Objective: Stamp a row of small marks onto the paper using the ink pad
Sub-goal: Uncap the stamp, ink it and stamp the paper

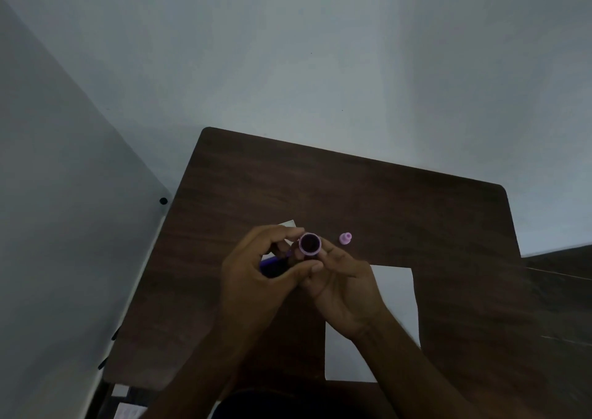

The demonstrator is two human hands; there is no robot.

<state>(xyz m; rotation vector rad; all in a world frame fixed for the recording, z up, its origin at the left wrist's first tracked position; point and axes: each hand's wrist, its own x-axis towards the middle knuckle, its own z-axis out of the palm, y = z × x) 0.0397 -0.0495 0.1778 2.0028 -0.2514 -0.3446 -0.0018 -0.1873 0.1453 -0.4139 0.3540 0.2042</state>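
Both hands raised over brown table [368,194]; right hand [347,290] pinches purple ink pad [310,243], left hand [256,274] beside; white paper [397,293] at 4 o'clock, lilac cap [345,238] at 3.

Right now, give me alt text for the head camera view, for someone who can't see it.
Two bare hands, left hand and right hand, hold a small round purple ink pad open above a dark wooden table. A small purple cap sits on the table beside it, and white paper lies under the right hand.

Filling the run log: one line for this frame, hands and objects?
left hand: holds purple item | right hand: holds round purple ink pad, open side up | small purple piece: on table | paper: no marks visible
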